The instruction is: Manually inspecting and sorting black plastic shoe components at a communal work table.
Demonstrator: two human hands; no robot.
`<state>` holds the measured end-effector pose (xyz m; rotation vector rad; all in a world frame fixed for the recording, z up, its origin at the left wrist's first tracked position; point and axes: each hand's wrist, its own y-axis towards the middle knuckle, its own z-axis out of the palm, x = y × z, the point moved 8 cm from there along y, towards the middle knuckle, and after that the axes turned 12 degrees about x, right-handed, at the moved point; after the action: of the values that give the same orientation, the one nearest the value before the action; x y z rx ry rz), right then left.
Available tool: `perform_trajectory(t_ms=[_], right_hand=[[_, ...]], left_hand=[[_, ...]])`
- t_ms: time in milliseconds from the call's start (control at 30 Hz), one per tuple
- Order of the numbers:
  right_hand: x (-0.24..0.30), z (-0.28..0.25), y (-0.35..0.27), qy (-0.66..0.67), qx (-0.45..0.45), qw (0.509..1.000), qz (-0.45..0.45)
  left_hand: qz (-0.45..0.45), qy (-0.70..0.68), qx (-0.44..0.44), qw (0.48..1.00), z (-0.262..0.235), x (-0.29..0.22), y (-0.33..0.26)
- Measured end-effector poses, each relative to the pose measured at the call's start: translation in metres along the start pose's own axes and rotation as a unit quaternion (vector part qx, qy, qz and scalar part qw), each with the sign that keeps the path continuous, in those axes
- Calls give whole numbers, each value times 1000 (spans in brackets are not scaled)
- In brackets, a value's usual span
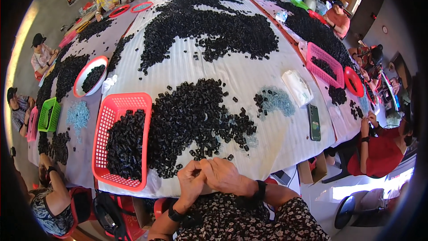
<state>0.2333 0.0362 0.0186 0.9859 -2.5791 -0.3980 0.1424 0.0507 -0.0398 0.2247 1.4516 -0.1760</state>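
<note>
My left hand (191,181) and my right hand (223,176) meet at the near edge of the white-covered table (285,145). Fingers on both are curled and pressed together; what they pinch, if anything, is hidden. Just beyond them spreads a heap of small black ring-like plastic parts (191,120), with a few loose ones close to my knuckles. A red-pink slotted basket (97,151) stands to the left, partly filled with the same black parts. Small pale-blue translucent pieces (278,101) lie in a patch to the right, some black parts at its side.
Right of the patch lie a white soft packet (297,88) and a dark phone (314,122). A larger black heap (209,31) covers the far table. A red-rimmed bowl (79,80), green basket (54,120) and pink basket (339,78) stand aside. Several people sit around.
</note>
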Motion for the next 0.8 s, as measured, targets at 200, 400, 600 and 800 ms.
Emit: perform_trajectory(t_ms=[200,400,600,800], right_hand=[[-20,17,1,156,126,975,92],[-96,-27,-61,133,-18,975,176],[-110,-24,-90,161,20,961,223],[-97,-4,-81,129,73,966,210]], left_hand=[[28,17,4,999,-13,-2,11],[128,150,-171,965,-90,-75,2],[71,405,-304,859,-173,-95,-13],[-3,549,-309,776,-200,-101,-26]])
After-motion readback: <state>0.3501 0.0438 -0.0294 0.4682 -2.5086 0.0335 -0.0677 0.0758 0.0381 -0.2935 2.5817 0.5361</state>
